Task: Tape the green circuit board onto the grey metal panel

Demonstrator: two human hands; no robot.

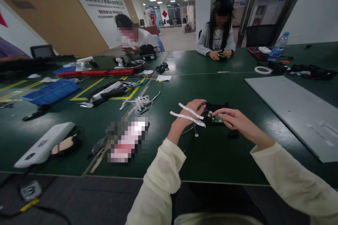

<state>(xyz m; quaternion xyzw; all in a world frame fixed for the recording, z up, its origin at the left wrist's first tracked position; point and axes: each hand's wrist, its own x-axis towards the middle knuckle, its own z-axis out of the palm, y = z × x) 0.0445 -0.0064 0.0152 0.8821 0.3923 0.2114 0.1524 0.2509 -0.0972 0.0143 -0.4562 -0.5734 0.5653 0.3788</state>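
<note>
A small green circuit board (218,118) lies with a black frame-like part (217,105) on the table in front of me. My left hand (192,109) is curled at the left side of the black part, fingertips closed against its edge. Two white paper-like strips (188,116) lie across the back of that hand. From the right, my right hand (233,118) reaches over the board, thumb and index finger pinched together near a small white connector (210,114). Whatever is between those fingertips is too small to make out. A short dark cable (195,130) hangs below my left wrist.
Left of my hands lie a bundle of white strips (141,103) and a blurred-out phone (129,140). A grey panel (295,112) covers the right side. Farther off are a blue tray (51,91), a water bottle (279,46) and two people seated opposite.
</note>
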